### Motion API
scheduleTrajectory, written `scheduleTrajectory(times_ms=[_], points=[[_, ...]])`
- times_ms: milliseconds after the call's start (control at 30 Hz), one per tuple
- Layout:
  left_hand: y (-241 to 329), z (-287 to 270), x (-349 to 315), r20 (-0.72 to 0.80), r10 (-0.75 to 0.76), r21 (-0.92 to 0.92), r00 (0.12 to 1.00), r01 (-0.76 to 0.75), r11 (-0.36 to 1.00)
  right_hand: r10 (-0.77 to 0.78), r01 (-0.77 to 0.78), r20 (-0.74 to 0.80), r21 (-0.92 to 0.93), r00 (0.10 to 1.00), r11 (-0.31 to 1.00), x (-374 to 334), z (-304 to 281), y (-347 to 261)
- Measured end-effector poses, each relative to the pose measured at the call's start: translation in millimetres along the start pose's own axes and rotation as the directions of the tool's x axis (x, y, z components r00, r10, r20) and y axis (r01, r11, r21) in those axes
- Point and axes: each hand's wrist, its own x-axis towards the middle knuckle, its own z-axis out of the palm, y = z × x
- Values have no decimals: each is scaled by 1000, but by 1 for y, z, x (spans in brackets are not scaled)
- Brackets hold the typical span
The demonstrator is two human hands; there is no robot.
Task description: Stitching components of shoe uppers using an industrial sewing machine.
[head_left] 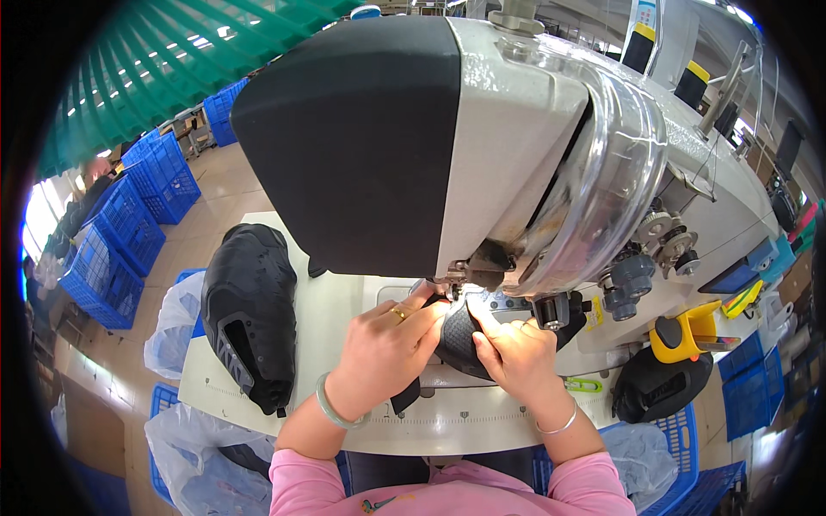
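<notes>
At the sewing machine's (520,112) presser foot (453,279) lies a black textured shoe upper (458,335), curved, with a pale strip and a row of dark eyelets along its top. My left hand (387,348) holds it from the left, fingers bent and pressed together right by the foot. On the other side my right hand (520,353) grips the same upper, index finger stretched toward the needle and thumb lower on the black surface. The needle tip itself is too small to make out. The upper's underside is hidden.
A pile of black uppers (249,318) rests at the table's left; another black upper (661,384) is at the right. Green thread snips (584,385) lie beside my right wrist. A yellow holder (686,334) stands farther right. Blue crates (101,275) line the floor, and a green slatted cover (172,77) hangs above.
</notes>
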Motion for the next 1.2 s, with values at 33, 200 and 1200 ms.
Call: scheduleTrajectory(times_ms=[33, 200, 1200], points=[[0, 0, 1, 5, 0, 1, 1000, 0, 1000, 25, -25, -6, -1, 1000, 1000, 0, 1, 1], [-1, 3, -2, 7, -7, 16, 1000, 7, 1000, -9, 9, -1, 8, 1000, 1000, 5, 1, 9], [-7, -19, -18, 214, 204, 226, 955, -252, 941, -131, 90, 168, 232, 977, 969, 25, 8, 64]])
